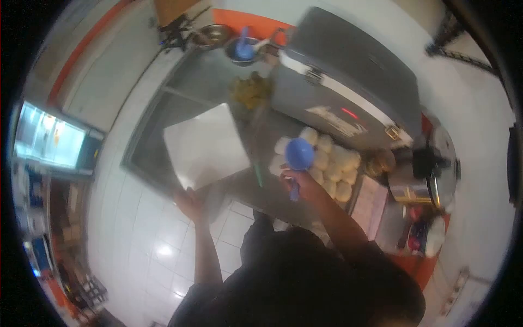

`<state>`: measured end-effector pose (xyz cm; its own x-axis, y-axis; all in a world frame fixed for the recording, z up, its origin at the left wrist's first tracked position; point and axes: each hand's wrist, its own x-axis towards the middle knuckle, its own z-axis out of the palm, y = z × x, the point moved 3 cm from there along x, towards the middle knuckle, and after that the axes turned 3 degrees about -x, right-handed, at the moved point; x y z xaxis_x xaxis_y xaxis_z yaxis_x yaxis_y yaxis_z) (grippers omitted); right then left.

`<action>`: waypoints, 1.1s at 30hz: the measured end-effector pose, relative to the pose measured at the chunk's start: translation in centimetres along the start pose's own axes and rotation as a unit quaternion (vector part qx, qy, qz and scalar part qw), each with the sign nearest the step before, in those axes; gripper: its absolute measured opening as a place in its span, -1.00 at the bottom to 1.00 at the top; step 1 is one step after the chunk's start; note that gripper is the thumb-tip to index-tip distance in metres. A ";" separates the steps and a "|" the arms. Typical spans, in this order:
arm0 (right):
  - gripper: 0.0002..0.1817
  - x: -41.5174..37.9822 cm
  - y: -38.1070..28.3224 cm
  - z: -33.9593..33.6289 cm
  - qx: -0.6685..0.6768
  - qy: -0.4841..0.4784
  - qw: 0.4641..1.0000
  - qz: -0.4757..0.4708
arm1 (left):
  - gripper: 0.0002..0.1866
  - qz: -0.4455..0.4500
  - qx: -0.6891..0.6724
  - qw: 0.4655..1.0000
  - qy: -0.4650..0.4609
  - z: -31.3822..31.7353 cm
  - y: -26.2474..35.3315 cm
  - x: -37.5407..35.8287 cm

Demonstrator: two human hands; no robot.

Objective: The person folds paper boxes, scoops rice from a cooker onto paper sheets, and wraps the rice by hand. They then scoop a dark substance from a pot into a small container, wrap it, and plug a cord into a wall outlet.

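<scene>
I see left hand (pixel 192 206), centre-left, pinching white sheet (pixel 207 144); right hand (pixel 305 185), mid-frame, curled round blue scoop (pixel 299 153).

A: What covers the floor (pixel 136 218)?

B: Glossy white tiles, square, with thin darker joints; bright reflections (pixel 164 250) of light lie on the near left part.

A: And the furniture?

B: Centre: a grey, smooth-topped table (pixel 155 136), its left edge bordering the tiles. Left: a brightly lit panel (pixel 52 133), display or window, the two indistinguishable here. Below it: brownish shelving (pixel 68 212), its contents blurred.

A: The walls?

B: Right: a plain white wall (pixel 485 163). Far side, behind the table: an orange band (pixel 226 19). Far left: a narrower orange stripe (pixel 79 52). Far right: a black bracket (pixel 463 55).
</scene>
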<state>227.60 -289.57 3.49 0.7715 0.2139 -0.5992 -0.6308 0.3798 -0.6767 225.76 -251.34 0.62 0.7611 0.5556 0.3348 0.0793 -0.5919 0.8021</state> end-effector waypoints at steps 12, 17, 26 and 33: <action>-0.26 -1.3 6.3 -2.7 -0.208 0.033 0.941 -0.266 | -0.42 0.172 -0.068 0.892 -0.413 10.2 11.5 -16.4; -0.69 -5.5 8.3 -11.3 -0.484 0.252 0.818 -0.185 | -0.42 0.363 -0.071 0.846 -0.384 13.4 12.9 -17.9; -0.36 -30.3 12.6 -39.5 -0.473 0.635 0.610 -0.024 | -0.50 0.257 0.027 0.897 -0.359 15.4 21.2 -29.4; -0.57 -31.0 14.6 -45.4 -0.467 0.523 0.706 -0.101 | -0.53 0.285 -0.022 0.873 -0.395 17.9 29.5 -46.8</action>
<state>190.71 -331.51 -7.30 0.6781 -0.7270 -0.1081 -0.6735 -0.5557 -0.4874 204.00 -305.30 -0.28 0.8766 -0.4082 0.2550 -0.4693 -0.6078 0.6406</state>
